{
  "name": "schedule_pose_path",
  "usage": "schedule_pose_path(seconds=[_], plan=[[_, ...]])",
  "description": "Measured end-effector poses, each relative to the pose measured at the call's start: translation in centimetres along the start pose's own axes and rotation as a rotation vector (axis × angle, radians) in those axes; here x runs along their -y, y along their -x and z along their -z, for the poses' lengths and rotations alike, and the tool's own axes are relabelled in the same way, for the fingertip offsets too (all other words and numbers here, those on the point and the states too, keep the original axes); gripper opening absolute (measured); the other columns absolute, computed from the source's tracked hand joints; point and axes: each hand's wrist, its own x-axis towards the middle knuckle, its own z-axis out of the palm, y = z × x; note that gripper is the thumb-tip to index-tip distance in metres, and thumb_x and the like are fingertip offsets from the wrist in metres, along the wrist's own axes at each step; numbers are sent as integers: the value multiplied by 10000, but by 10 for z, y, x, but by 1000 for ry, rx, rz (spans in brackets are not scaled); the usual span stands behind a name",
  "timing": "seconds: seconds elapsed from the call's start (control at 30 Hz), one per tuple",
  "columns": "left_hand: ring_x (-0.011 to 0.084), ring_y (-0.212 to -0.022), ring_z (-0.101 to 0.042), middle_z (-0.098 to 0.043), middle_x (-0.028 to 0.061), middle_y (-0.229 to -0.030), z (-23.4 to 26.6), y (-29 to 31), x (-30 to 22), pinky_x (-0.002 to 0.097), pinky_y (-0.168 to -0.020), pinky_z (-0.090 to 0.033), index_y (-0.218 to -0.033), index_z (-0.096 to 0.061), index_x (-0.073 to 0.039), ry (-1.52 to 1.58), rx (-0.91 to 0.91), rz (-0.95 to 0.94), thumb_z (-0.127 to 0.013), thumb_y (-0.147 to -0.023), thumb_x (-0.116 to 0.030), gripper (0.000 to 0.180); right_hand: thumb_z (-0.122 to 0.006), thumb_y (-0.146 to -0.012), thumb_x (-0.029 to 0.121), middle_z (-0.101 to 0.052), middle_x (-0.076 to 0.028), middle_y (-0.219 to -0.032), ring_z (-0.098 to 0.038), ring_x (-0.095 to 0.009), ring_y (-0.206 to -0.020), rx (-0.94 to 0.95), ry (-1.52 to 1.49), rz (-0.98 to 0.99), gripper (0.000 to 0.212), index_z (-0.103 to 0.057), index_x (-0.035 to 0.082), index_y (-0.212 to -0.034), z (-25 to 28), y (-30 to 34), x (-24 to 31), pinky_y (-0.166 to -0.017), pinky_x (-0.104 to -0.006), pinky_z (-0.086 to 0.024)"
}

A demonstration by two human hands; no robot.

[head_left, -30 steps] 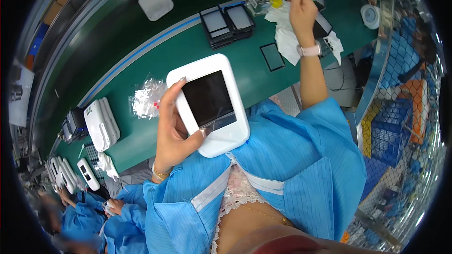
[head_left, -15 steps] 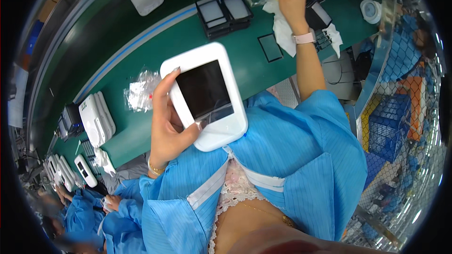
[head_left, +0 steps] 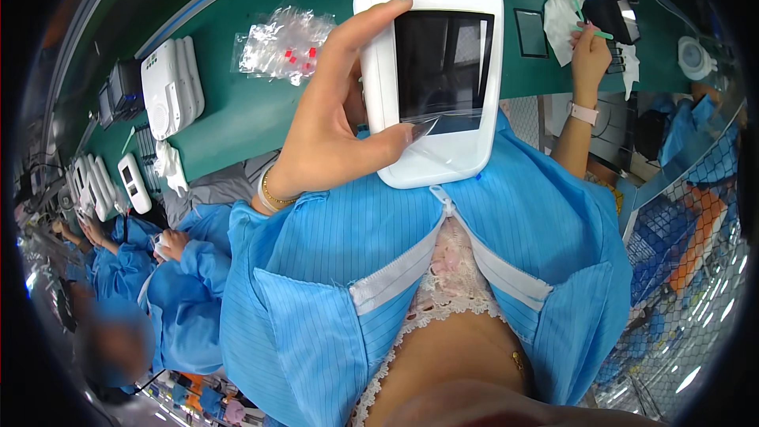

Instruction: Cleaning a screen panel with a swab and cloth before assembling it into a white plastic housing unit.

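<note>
My left hand (head_left: pixel 328 126) is wrapped round a white handheld device (head_left: pixel 423 168) with rounded corners and a dark screen (head_left: pixel 443 55). Its fingertip rests on the upper left of the face, and the thumb presses near the screen's lower edge. Clear film lies wrinkled across the lower part of the screen beside the thumb. Farther off at the right, my right hand (head_left: pixel 591 59) pinches a thin green stick (head_left: pixel 597 33) over the bench. Beside it lie crumpled white wipes (head_left: pixel 563 4).
Clear plastic bags with red marks (head_left: pixel 286 43) lie on the green bench (head_left: pixel 229 122). White devices (head_left: pixel 170 95) stand stacked at the left; a black rectangular frame (head_left: pixel 531 33) lies right of the held device. A white round object (head_left: pixel 697 58) sits at the far right. Co-workers in blue (head_left: pixel 190 300) sit at left.
My right hand, with the green stick, has come back from the far bench to beside the wipes. The device in my left hand is more upright. The whole view has shifted.
</note>
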Motion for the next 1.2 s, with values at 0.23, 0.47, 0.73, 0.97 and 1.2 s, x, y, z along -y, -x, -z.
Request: schedule_pose_path(seconds=[0.23,0.47,0.73,0.97,1.2], plan=[[225,-1303,-402,-372,110,-1388,-2,7,4,355,-1032,-396,-1461,-301,-104,4,-11,-18,-611,-639,129,909,-545,-949,175,-631,-50,-706,-558,-158,-595,-48,-971,65,210,-677,14,-923,34,-36,91,-594,-336,-456],[231,-1301,-405,-358,111,-1405,-6,11,1,347,-1023,-404,-1466,-287,-98,19,-34,-37,-600,-642,130,911,-408,-1008,192,-669,-92,-803,-515,-115,-546,368,-1356,-100,315,-572,-47,-1132,17,-4,248,-557,-247,-420],[231,-1309,-392,-345,104,-1420,-5,17,1,350,-1027,-400,-1467,-285,-92,-1,-43,-41,-609,-644,137,913,-498,-942,99,-619,-76,-687,-504,-127,-566,1175,-1400,-56,187,-590,-45,-1019,-16,-35,247,-570,-265,-393],[231,-1321,-380,-335,101,-1433,-7,16,0,356,-1033,-400,-1465,-283,-86,27,-52,-21,-611,-647,133,909,-574,-891,45,-640,-86,-669,-509,-97,-499,1257,-1289,-134,157,-598,-97,-952,-15,-30,259,-508,-204,-404],[232,-1319,-381,-333,108,-1431,-7,18,-1,358,-1033,-399,-1466,-282,-86,40,-45,-6,-604,-647,131,906,-579,-892,49,-637,-86,-652,-498,-79,-483,1313,-1253,-105,164,-610,-106,-934,-16,-29,262,-461,-176,-374]])
